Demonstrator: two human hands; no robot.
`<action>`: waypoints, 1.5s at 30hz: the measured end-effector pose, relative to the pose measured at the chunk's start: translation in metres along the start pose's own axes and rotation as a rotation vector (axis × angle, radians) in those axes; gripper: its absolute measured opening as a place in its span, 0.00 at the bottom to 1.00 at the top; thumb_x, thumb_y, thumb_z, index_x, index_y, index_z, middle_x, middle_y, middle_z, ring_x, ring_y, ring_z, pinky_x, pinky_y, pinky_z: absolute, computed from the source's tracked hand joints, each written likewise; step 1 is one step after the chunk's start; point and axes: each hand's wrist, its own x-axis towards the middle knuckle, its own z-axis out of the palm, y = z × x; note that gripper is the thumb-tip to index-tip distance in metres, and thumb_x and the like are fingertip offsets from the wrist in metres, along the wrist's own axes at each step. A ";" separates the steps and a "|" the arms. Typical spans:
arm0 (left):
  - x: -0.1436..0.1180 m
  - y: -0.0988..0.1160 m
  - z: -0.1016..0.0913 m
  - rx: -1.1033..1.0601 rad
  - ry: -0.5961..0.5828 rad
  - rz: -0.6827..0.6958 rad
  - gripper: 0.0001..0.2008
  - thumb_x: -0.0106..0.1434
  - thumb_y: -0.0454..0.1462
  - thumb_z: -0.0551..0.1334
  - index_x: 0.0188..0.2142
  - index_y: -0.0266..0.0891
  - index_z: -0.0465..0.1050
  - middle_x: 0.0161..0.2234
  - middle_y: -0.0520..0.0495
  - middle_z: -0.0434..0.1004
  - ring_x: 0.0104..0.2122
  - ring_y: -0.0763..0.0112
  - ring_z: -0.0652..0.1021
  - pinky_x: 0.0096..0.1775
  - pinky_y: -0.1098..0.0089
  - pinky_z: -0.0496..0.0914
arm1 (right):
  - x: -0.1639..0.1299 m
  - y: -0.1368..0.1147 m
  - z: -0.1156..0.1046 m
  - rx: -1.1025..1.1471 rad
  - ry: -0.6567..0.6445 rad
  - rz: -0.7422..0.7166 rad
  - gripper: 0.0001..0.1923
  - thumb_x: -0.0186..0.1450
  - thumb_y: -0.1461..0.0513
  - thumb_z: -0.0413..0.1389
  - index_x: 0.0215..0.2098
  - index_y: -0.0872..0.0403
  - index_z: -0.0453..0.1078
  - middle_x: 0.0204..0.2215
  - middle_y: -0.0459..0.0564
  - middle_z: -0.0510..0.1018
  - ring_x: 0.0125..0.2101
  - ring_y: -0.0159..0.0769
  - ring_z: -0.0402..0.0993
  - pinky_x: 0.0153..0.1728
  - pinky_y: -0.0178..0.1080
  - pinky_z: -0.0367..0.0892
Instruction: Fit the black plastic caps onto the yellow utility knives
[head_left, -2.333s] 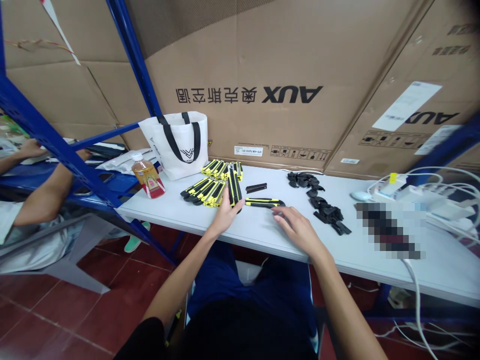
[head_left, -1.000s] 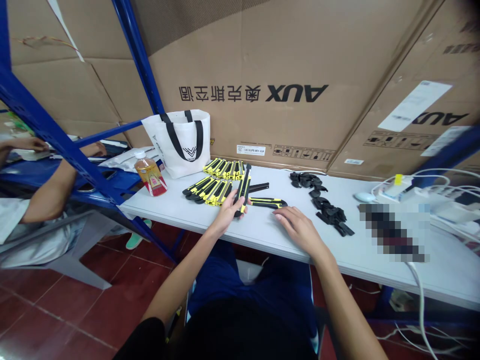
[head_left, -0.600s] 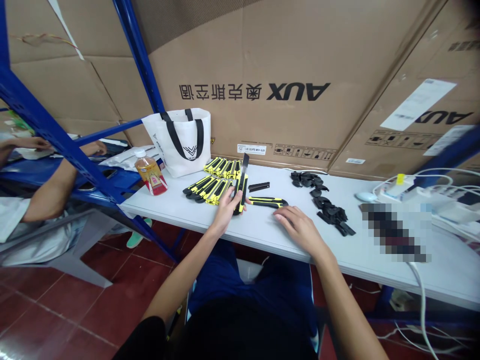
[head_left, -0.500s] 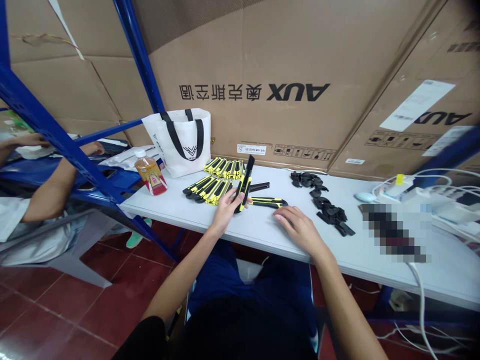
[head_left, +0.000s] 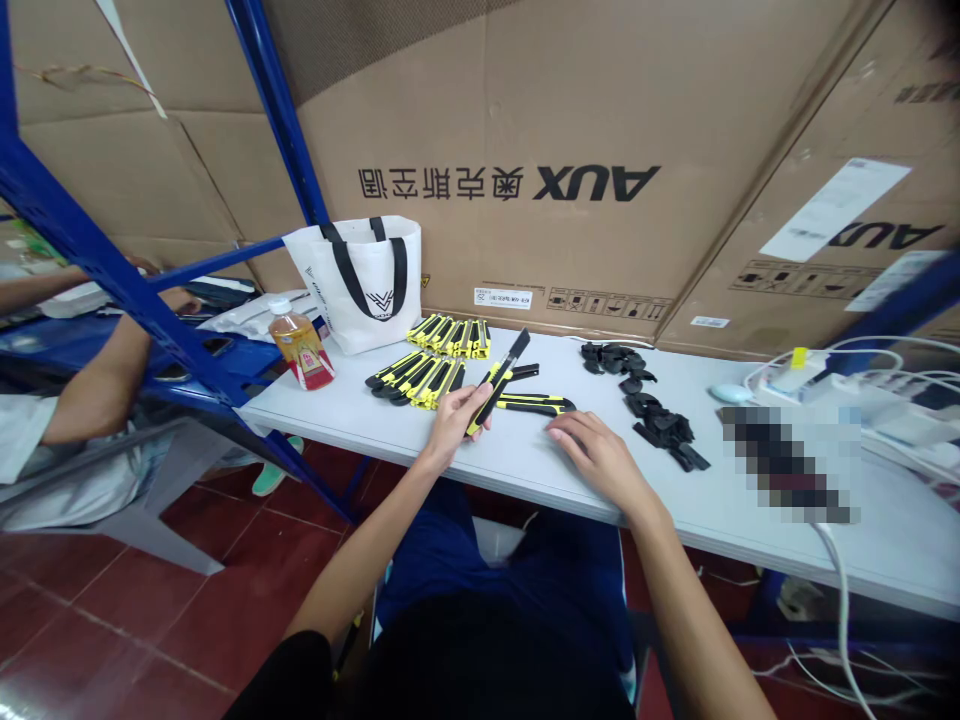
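My left hand [head_left: 448,428] is closed around a yellow-and-black utility knife [head_left: 493,397], its dark blade section sticking out and slanting up to the right. A second utility knife [head_left: 536,403] lies flat on the white table [head_left: 510,455], just past the held one. Behind the held knife, a dark flat strip [head_left: 528,371] pokes out, partly hidden. My right hand [head_left: 596,452] rests on the table with loosely bent fingers apart, holding nothing, its fingertips close to the lying knife's right end. Two rows of utility knives [head_left: 416,380] lie left of my left hand.
Small black plastic parts [head_left: 660,425] are strewn to the right. A drink bottle [head_left: 301,345] and a white bag [head_left: 375,290] stand at the left. Power strips with cables [head_left: 832,390] and a blurred-out object [head_left: 787,465] sit far right. A co-worker's arm [head_left: 101,385] is at left.
The knife in my left hand has tipped to the right and turned, so its blade end now points up and rightward. My right hand has stayed in place.
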 end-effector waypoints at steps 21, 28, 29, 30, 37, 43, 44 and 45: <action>0.012 -0.023 -0.002 -0.134 0.008 0.067 0.21 0.66 0.45 0.71 0.53 0.41 0.69 0.48 0.43 0.79 0.33 0.72 0.78 0.29 0.73 0.71 | 0.000 0.003 0.002 0.001 0.005 -0.014 0.15 0.80 0.53 0.48 0.47 0.47 0.75 0.49 0.52 0.83 0.50 0.48 0.77 0.54 0.52 0.72; 0.012 -0.020 -0.002 -0.209 -0.040 0.093 0.36 0.63 0.40 0.74 0.67 0.44 0.63 0.53 0.41 0.80 0.40 0.67 0.83 0.40 0.66 0.78 | 0.000 0.003 0.001 -0.003 0.006 -0.004 0.15 0.80 0.53 0.48 0.47 0.47 0.75 0.49 0.52 0.83 0.50 0.48 0.77 0.54 0.52 0.73; 0.011 -0.020 -0.002 -0.215 -0.066 0.085 0.38 0.63 0.42 0.75 0.68 0.43 0.62 0.52 0.40 0.81 0.40 0.65 0.83 0.42 0.64 0.79 | 0.000 0.002 0.001 -0.004 0.005 -0.003 0.15 0.80 0.53 0.48 0.47 0.47 0.75 0.50 0.52 0.83 0.50 0.48 0.77 0.54 0.53 0.73; 0.011 -0.019 -0.002 -0.218 -0.084 0.075 0.40 0.62 0.43 0.75 0.68 0.42 0.61 0.51 0.40 0.81 0.40 0.65 0.84 0.43 0.63 0.80 | 0.000 0.002 0.001 -0.004 0.005 -0.002 0.15 0.80 0.53 0.48 0.48 0.47 0.75 0.50 0.52 0.83 0.50 0.48 0.78 0.54 0.53 0.73; 0.007 -0.016 -0.001 -0.111 -0.120 -0.029 0.39 0.66 0.55 0.70 0.67 0.36 0.64 0.25 0.55 0.76 0.16 0.79 0.67 0.22 0.73 0.67 | 0.001 0.002 0.001 -0.009 0.003 -0.004 0.15 0.80 0.53 0.47 0.48 0.46 0.75 0.50 0.52 0.83 0.51 0.48 0.78 0.55 0.53 0.73; 0.006 -0.011 0.001 -0.103 -0.133 0.012 0.34 0.65 0.55 0.71 0.61 0.36 0.68 0.38 0.44 0.83 0.27 0.72 0.78 0.27 0.72 0.71 | 0.001 0.002 0.002 -0.014 0.008 0.005 0.16 0.80 0.52 0.47 0.47 0.46 0.75 0.50 0.52 0.83 0.50 0.48 0.78 0.55 0.52 0.73; 0.006 -0.010 0.001 -0.115 -0.135 0.019 0.33 0.64 0.55 0.72 0.58 0.36 0.69 0.42 0.42 0.83 0.30 0.70 0.80 0.29 0.71 0.73 | 0.001 0.002 0.002 -0.013 0.007 0.004 0.16 0.80 0.52 0.47 0.47 0.46 0.75 0.50 0.52 0.83 0.50 0.48 0.78 0.55 0.52 0.73; 0.006 -0.009 0.002 -0.127 -0.133 0.028 0.32 0.62 0.55 0.73 0.56 0.37 0.70 0.44 0.41 0.83 0.32 0.68 0.81 0.31 0.70 0.75 | 0.001 0.002 0.002 -0.012 0.007 0.001 0.16 0.80 0.52 0.47 0.47 0.46 0.75 0.50 0.52 0.83 0.51 0.48 0.78 0.55 0.52 0.73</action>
